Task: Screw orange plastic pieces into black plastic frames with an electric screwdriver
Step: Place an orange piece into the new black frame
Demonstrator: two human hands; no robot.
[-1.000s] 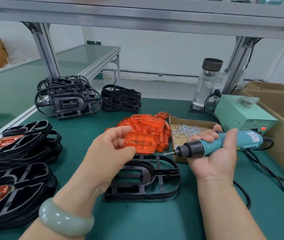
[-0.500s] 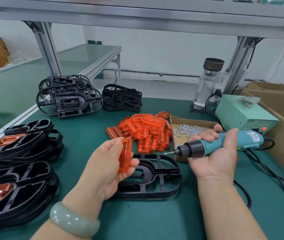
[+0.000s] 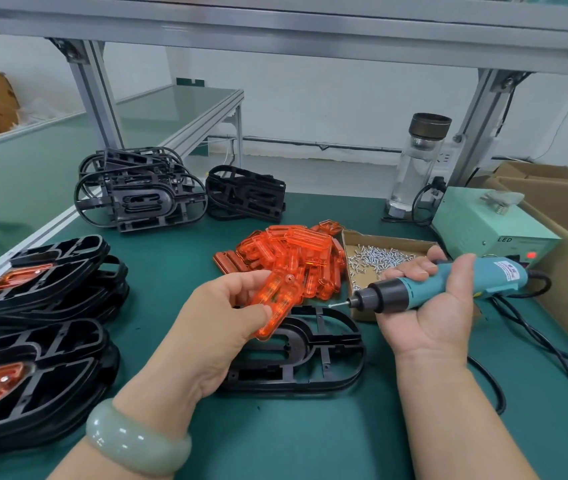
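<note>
View: head camera, looking down across a green desk (image 3: 275, 431).
Left hand (image 3: 218, 329): grasping one orange piece (image 3: 277, 299), thumb on the near face, fingers (image 3: 241, 280) behind; jade-green bangle (image 3: 137, 441) at the wrist.
Orange piece: in the air, tilted, lower end just above the central opening of the black frame (image 3: 331, 344); not yet seated. Probably held so for lining up with that opening.
Black frame: flat on the desk between the two hands, near enough for both.
Right hand (image 3: 428, 317): clenched round the electric screwdriver (image 3: 426, 289), palm up, barrel roughly level.
Screwdriver bit (image 3: 339, 304): pointing left toward the orange piece, off the work; likely parked clear until after seating. Screw on the tip or not: too small to tell.
Screws (image 3: 376, 259): loose in a cardboard tray (image 3: 390, 239) just behind the right hand, handy for pick-up by the bit.
Orange pile (image 3: 296, 251): heaped behind the frame, beside the tray, within easy reach on the left side.
Finished stacks (image 3: 33, 271): frames with orange inserts, at the left edge, out of the working spot.
Bare frames (image 3: 137, 199): stacked at the back left, well apart from the hands.
Power box (image 3: 490, 230): pale green, right rear of the desk, close behind the tool.
Step in hand: judged as placing the insert before driving.
Risk: insert askew in the opening, screw hole then off line.
</note>
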